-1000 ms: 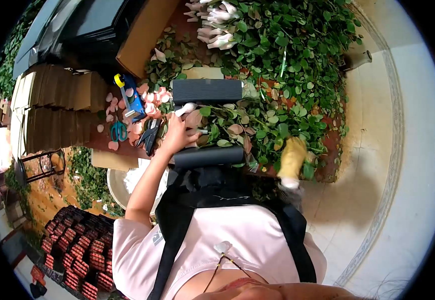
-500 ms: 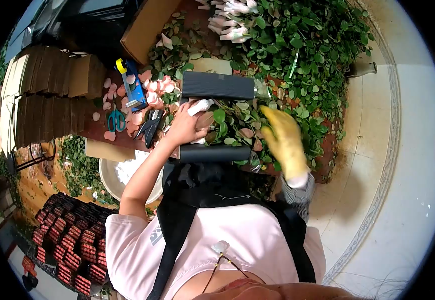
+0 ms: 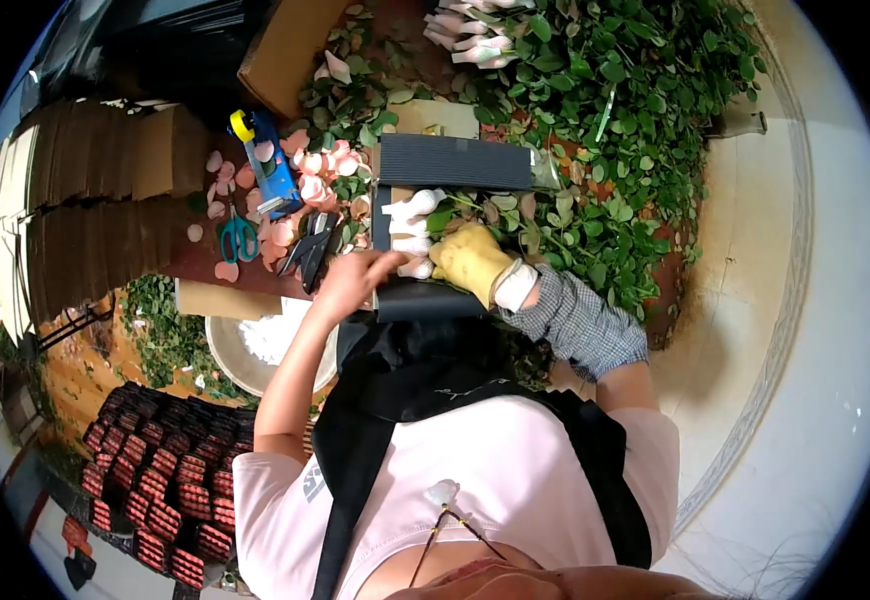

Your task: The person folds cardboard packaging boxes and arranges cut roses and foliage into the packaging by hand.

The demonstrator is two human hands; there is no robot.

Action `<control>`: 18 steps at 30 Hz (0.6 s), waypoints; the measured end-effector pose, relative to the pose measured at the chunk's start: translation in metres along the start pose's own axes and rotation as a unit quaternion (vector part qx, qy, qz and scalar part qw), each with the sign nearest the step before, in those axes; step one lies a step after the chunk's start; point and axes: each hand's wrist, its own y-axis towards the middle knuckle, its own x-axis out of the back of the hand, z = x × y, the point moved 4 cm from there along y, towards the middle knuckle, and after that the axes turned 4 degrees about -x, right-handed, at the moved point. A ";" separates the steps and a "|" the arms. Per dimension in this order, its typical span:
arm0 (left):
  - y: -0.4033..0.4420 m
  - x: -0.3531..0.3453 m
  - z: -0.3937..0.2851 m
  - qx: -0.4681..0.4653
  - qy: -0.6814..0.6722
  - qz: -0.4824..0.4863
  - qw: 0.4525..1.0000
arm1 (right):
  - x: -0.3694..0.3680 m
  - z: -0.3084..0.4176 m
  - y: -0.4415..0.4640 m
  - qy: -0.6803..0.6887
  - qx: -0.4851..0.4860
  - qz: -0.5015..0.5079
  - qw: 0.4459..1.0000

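Observation:
White-wrapped rose heads [image 3: 412,227] lie in a column between two dark ridged box sides [image 3: 455,162], their leafy stems running right. My bare left hand [image 3: 363,274] is at the left of the lowest head, its index finger stretched out to it and holding nothing that shows. My right hand [image 3: 467,260], in a yellow glove, is closed around the stems just right of the heads; its fingertips are partly hidden.
Left of the box are a black stapler-like tool [image 3: 310,250], teal scissors [image 3: 238,240], a blue tape dispenser [image 3: 273,170] and pink petals [image 3: 320,185]. Leafy roses [image 3: 615,90] cover the right. Cardboard stacks [image 3: 95,215] and a white tub [image 3: 217,350] stand left.
My gloved right hand has swung left from the leaves at the right to the rose heads and closed. My left hand has drawn back from the upper head to beside the lowest one.

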 end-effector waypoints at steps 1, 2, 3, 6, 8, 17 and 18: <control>0.004 -0.005 -0.003 -0.024 0.104 0.017 0.994 | 0.012 -0.001 0.001 0.035 0.008 0.001 0.999; 0.007 -0.010 -0.003 -0.046 0.205 0.035 0.977 | 0.017 -0.002 0.002 0.070 0.016 0.004 0.997; 0.009 -0.014 0.002 -0.035 0.170 0.045 0.984 | 0.019 0.000 -0.001 0.073 0.012 0.006 0.997; 0.010 -0.013 0.008 -0.090 0.028 0.052 0.994 | 0.019 -0.006 -0.004 0.076 0.002 -0.007 0.997; 0.004 -0.010 0.036 -0.067 -0.193 -0.047 0.978 | 0.013 -0.004 -0.005 0.097 -0.004 -0.024 0.995; 0.000 -0.001 -0.020 -0.033 0.105 0.046 0.993 | 0.016 -0.007 0.001 0.096 -0.023 0.047 0.994; 0.001 -0.001 -0.019 0.006 0.142 0.029 0.989 | 0.014 -0.007 0.001 0.094 -0.021 0.040 0.995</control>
